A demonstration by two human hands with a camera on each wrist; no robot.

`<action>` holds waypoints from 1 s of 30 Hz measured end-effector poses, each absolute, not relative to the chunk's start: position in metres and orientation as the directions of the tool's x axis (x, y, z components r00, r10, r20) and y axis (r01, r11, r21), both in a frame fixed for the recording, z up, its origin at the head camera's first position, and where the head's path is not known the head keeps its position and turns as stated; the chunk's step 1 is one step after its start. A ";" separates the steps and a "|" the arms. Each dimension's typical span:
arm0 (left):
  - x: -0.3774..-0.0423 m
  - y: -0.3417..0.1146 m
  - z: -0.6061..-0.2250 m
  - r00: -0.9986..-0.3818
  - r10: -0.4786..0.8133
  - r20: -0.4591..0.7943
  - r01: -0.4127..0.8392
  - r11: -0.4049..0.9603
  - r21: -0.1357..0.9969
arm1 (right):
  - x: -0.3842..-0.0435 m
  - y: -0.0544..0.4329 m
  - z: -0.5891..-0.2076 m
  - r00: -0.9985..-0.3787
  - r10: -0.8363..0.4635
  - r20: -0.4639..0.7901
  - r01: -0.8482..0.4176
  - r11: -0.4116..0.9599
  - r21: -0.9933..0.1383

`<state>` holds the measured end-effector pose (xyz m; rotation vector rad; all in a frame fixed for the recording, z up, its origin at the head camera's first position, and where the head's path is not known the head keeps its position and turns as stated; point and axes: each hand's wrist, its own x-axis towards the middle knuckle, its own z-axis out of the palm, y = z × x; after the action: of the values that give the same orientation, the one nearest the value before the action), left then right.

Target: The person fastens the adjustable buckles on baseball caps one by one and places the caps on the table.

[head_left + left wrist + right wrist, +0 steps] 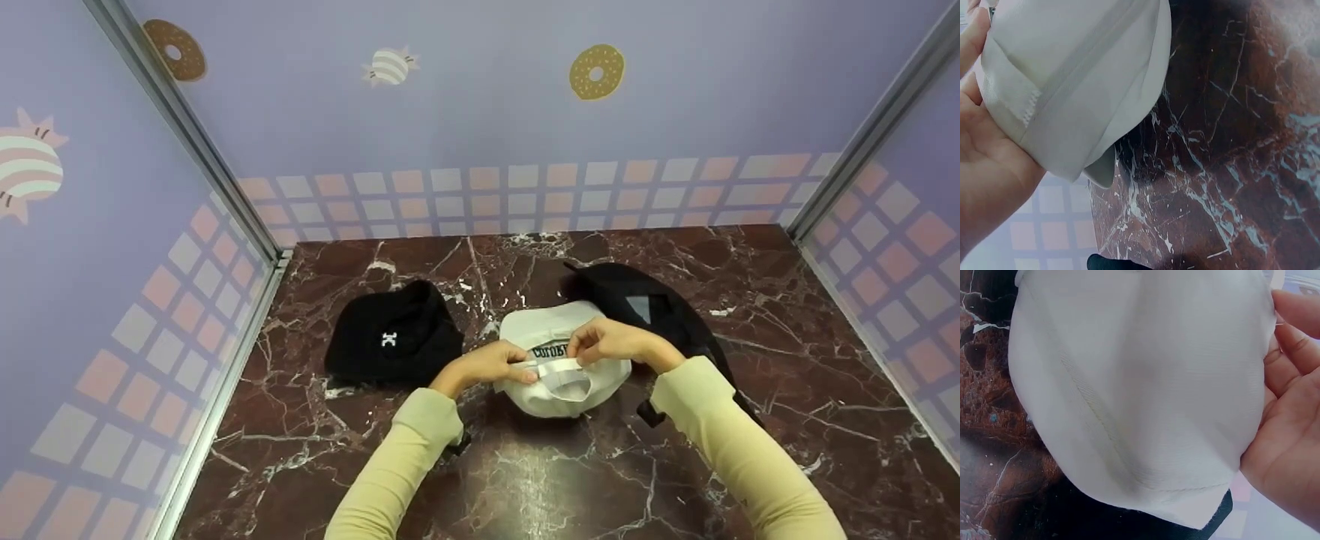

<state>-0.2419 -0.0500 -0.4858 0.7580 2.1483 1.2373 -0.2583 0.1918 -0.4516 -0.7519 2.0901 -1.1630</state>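
1. Left hand point(491, 363) and right hand point(609, 341) are pinching the strap point(561, 367) of a white cap point(551, 351) from either side.
2. It is being held over the bench point(540, 480), between a black cap point(367, 345) and a black item point(679, 319).
3. Patterned panels point(495, 127) are enclosing the bench.

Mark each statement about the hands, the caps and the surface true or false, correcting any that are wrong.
1. The left hand and the right hand both hold the white cap. True.
2. The black cap with the white emblem lies right of the white cap. False: it lies to the left.
3. The white cap bears dark lettering. True.
4. The surface is plain white. False: it is dark reddish-brown with pale veins.
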 end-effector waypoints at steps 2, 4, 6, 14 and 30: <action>-0.242 -0.050 -0.486 -0.692 0.700 -0.177 0.197 0.419 0.886 | -0.258 0.192 -0.451 -0.651 -0.723 -0.231 -0.183 0.445 -0.877; -0.242 -0.050 -0.486 -0.690 0.701 -0.178 0.195 0.417 0.888 | -0.258 0.194 -0.450 -0.656 -0.723 -0.216 -0.190 0.436 -0.880; -0.241 -0.051 -0.485 -0.688 0.703 -0.178 0.189 0.411 0.892 | -0.258 0.196 -0.449 -0.658 -0.727 -0.197 -0.208 0.426 -0.880; -0.238 -0.055 -0.484 -0.693 0.692 -0.204 0.118 0.388 0.914 | -0.260 0.210 -0.449 -0.697 -0.709 -0.106 -0.307 0.429 -0.849; -0.244 -0.082 -0.505 -0.867 0.499 0.004 0.370 0.637 0.676 | -0.267 0.242 -0.482 -0.791 -0.611 0.026 -0.423 0.517 -0.744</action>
<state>-0.2440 -0.0822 -0.5052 0.7168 2.6736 1.0418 -0.2674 0.2422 -0.4822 -0.8761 2.5193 -1.1379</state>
